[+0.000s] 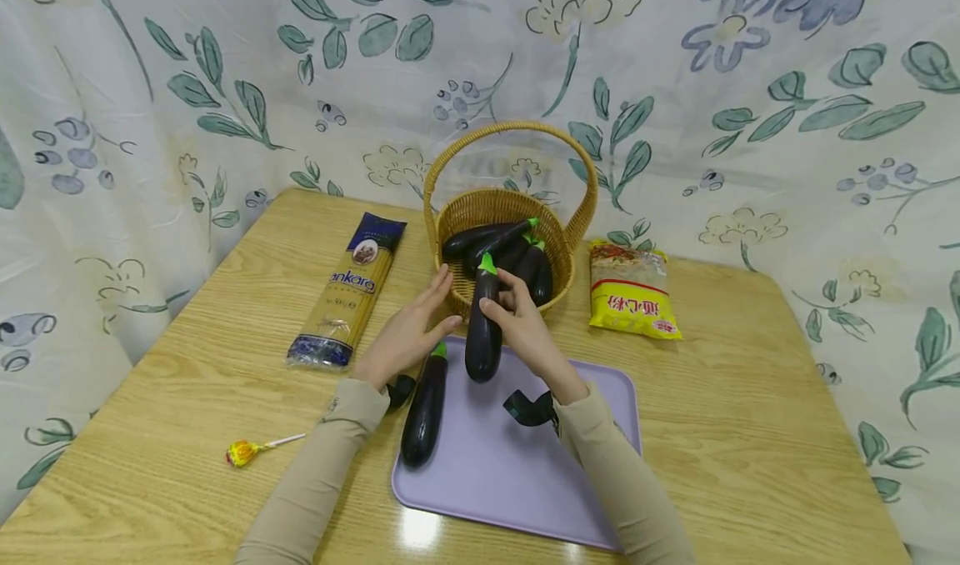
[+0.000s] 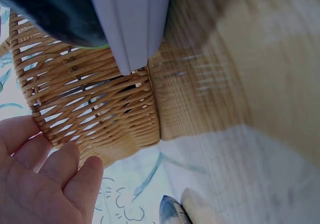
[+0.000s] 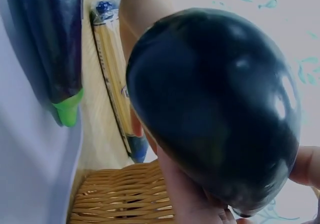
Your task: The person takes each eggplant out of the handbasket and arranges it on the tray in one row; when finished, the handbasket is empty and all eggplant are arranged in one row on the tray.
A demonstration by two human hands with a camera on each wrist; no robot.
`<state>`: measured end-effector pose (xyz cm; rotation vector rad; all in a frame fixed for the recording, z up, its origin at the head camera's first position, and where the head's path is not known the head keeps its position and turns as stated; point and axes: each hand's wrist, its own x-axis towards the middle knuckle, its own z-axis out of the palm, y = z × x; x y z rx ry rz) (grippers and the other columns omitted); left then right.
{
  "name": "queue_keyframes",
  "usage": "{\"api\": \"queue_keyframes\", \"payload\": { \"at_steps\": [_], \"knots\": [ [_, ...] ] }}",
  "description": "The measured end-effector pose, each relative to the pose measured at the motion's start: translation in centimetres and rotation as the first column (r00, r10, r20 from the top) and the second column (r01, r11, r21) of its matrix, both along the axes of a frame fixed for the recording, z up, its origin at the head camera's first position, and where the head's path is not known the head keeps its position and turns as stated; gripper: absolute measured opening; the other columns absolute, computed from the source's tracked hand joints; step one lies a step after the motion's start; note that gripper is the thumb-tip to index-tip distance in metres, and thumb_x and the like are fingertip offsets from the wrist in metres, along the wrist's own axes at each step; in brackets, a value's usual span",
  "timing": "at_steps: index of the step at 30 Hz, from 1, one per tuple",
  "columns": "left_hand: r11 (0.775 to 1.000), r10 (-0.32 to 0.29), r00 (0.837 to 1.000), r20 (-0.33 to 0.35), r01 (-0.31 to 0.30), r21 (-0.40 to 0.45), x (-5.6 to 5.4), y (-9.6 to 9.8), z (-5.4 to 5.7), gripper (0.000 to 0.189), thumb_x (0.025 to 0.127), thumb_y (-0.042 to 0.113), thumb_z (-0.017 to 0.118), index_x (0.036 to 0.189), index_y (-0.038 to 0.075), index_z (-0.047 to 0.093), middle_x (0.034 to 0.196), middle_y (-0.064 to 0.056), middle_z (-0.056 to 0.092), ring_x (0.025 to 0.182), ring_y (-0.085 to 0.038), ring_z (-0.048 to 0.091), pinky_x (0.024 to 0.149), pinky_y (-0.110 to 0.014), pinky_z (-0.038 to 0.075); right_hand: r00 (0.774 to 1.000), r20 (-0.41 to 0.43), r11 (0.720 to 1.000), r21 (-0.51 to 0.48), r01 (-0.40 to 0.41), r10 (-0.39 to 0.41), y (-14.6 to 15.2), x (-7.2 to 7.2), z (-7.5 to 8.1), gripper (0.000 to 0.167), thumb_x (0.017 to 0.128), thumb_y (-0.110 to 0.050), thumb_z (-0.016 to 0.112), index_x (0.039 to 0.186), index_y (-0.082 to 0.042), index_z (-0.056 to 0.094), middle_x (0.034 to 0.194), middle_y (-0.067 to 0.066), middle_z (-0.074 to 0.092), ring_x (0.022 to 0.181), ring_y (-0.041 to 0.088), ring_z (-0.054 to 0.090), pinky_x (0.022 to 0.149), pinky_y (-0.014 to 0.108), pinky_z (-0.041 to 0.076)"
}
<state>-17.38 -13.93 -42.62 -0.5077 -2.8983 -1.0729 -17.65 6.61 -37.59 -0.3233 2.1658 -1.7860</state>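
Note:
My right hand (image 1: 522,321) pinches a dark purple eggplant (image 1: 483,340) near its green stem end, above the far edge of the lilac tray (image 1: 525,465). In the right wrist view the blunt end of this eggplant (image 3: 215,104) fills the middle. My left hand (image 1: 408,332) has its fingers extended at the near left rim of the wicker basket (image 1: 564,277); its fingertips (image 2: 90,171) lie beside the weave in the left wrist view. Several more eggplants (image 1: 498,244) lie inside the basket. Another eggplant (image 1: 424,411) rests along the tray's left side.
Left of the basket lies a packet of spaghetti (image 1: 348,294). A yellow food packet (image 1: 633,292) lies to its right. A wrapped lollipop (image 1: 243,452) is at the table's left front. The basket's tall handle (image 1: 510,126) arches over it, and a floral curtain (image 1: 480,48) hangs behind.

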Motion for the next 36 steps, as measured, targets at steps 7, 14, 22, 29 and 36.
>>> {"api": "queue_keyframes", "payload": {
  "at_steps": [7, 14, 22, 29, 36],
  "knots": [
    [1.0, -0.002, 1.0, 0.0, 0.002, -0.005, 0.0, -0.1, 0.0, 0.077, 0.098, 0.058, 0.04, 0.157, 0.017, 0.014, 0.164, 0.011, -0.001, 0.145, -0.035, 0.029, 0.113, -0.056, 0.032, 1.0, 0.018, 1.0, 0.013, -0.003, 0.003, 0.1, 0.6, -0.4, 0.065, 0.1, -0.021, 0.052, 0.154, -0.014, 0.018, 0.133, 0.024, 0.051, 0.106, 0.03, 0.062, 0.086, 0.039, 0.057],
    [1.0, -0.003, 1.0, 0.001, 0.003, 0.0, 0.0, -0.2, 0.1, 0.076, 0.098, 0.058, 0.04, 0.157, 0.017, 0.015, 0.165, 0.007, 0.001, 0.146, -0.033, 0.028, 0.115, -0.054, 0.032, 0.999, 0.025, 1.0, 0.012, -0.029, 0.029, 0.1, 1.1, -0.8, 0.066, 0.099, -0.021, 0.053, 0.154, -0.014, 0.018, 0.132, 0.024, 0.052, 0.098, 0.022, 0.063, 0.08, 0.033, 0.057],
    [1.0, -0.009, 1.0, 0.008, 0.009, -0.002, 0.0, -0.1, 0.3, 0.075, 0.098, 0.057, 0.041, 0.157, 0.021, 0.013, 0.164, 0.01, 0.0, 0.145, -0.033, 0.029, 0.113, -0.055, 0.033, 0.995, 0.073, 0.997, -0.027, -0.067, 0.069, 0.1, 2.4, -1.5, 0.066, 0.099, -0.018, 0.053, 0.154, -0.013, 0.016, 0.136, 0.025, 0.049, 0.107, 0.029, 0.063, 0.083, 0.039, 0.058],
    [1.0, -0.02, 1.0, 0.001, 0.02, -0.003, -0.2, -0.3, 0.4, 0.074, 0.098, 0.057, 0.042, 0.157, 0.022, 0.012, 0.164, 0.01, 0.0, 0.146, -0.032, 0.028, 0.113, -0.055, 0.033, 0.995, 0.066, 0.997, -0.009, -0.074, 0.074, -0.1, 2.8, -2.4, 0.066, 0.098, -0.018, 0.055, 0.154, -0.012, 0.019, 0.131, 0.025, 0.051, 0.103, 0.028, 0.064, 0.08, 0.037, 0.058],
    [1.0, -0.028, 1.0, 0.002, 0.028, 0.0, -0.1, -0.2, 0.2, 0.075, 0.098, 0.057, 0.041, 0.157, 0.021, 0.012, 0.165, 0.004, 0.002, 0.147, -0.032, 0.026, 0.114, -0.055, 0.032, 0.993, 0.073, 0.996, -0.026, -0.087, 0.089, -0.3, 3.4, -2.7, 0.066, 0.098, -0.016, 0.054, 0.153, -0.008, 0.019, 0.13, 0.027, 0.05, 0.096, 0.024, 0.066, 0.075, 0.034, 0.059]
  ]
}}
